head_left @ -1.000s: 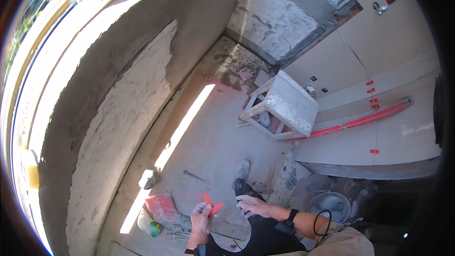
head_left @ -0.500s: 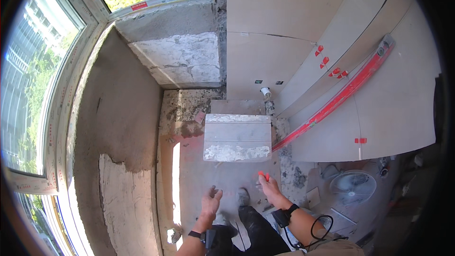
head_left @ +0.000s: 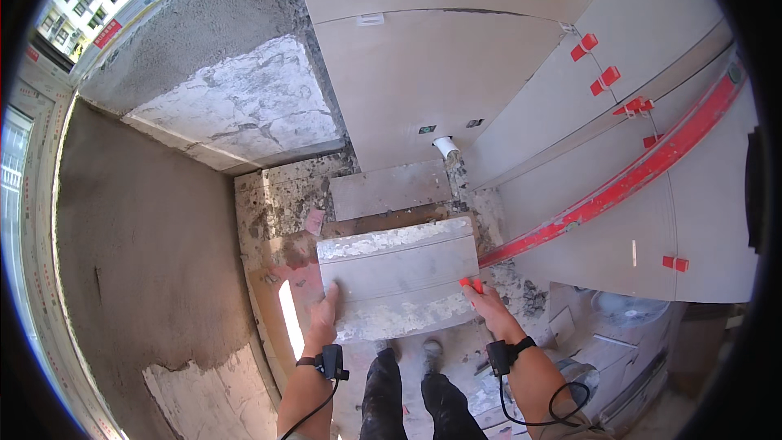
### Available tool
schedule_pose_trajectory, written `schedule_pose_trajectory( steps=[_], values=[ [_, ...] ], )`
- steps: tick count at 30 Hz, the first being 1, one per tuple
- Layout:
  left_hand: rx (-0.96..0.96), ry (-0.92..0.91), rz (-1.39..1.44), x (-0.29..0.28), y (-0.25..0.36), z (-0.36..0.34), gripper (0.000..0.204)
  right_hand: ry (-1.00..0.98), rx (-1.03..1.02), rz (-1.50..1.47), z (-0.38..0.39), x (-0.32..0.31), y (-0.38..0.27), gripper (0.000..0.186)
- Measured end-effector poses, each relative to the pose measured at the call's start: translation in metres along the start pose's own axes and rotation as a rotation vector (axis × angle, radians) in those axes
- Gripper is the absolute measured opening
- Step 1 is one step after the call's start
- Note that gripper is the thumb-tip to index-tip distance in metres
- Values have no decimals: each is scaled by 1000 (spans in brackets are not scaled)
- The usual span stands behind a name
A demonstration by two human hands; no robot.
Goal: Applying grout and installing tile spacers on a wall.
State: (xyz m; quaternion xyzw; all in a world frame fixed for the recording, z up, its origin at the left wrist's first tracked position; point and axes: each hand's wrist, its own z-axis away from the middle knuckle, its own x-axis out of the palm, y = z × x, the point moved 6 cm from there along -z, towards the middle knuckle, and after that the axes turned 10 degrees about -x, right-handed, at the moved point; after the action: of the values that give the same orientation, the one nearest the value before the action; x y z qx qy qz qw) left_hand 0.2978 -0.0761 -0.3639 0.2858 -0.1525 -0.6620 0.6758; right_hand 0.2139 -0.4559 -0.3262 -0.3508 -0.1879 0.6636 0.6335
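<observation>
One spattered stool (head_left: 397, 279), tiled walls (head_left: 399, 85), window (head_left: 75, 2)

Black wristbands (head_left: 521, 345), dark trousers (head_left: 383, 399), perhaps grey shoes (head_left: 433, 355)

Behind the stool (head_left: 396, 279) lies a slab (head_left: 391, 189), with a pipe stub (head_left: 445, 146) beyond; right, a straightedge (head_left: 619, 189) slants before the tiled wall (head_left: 603, 259).

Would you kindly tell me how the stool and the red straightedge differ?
The stool has a broad, pale top; the red straightedge is long and narrow. The left hand and right hand are at the stool's sides, while the straightedge leans against the wall, untouched by either.
</observation>
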Motion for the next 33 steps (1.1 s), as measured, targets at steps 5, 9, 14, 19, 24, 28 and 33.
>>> schedule_pose_trajectory(
  steps=[5,9,14,19,24,28,33],
  values=[
    [44,93,281,-21,2,13,70,93,-157,20,18,17,-27,37],
    [-84,22,518,-77,-27,29,52,74,-179,154,60,55,-72,35],
    [-40,-17,232,-33,-10,10,56,79,23,-179,32,31,8,32],
    [-116,-66,-15,-5,8,9,64,91,3,-147,24,21,-3,31],
    [289,317,-290,-67,35,54,60,289,-329,88,52,-20,-92,33],
    [384,115,-159,-41,150,184,33,218,-807,155,131,-71,-217,29],
    [1061,-145,-580,51,311,382,42,166,-1012,342,259,-130,-370,25]
  ],
)
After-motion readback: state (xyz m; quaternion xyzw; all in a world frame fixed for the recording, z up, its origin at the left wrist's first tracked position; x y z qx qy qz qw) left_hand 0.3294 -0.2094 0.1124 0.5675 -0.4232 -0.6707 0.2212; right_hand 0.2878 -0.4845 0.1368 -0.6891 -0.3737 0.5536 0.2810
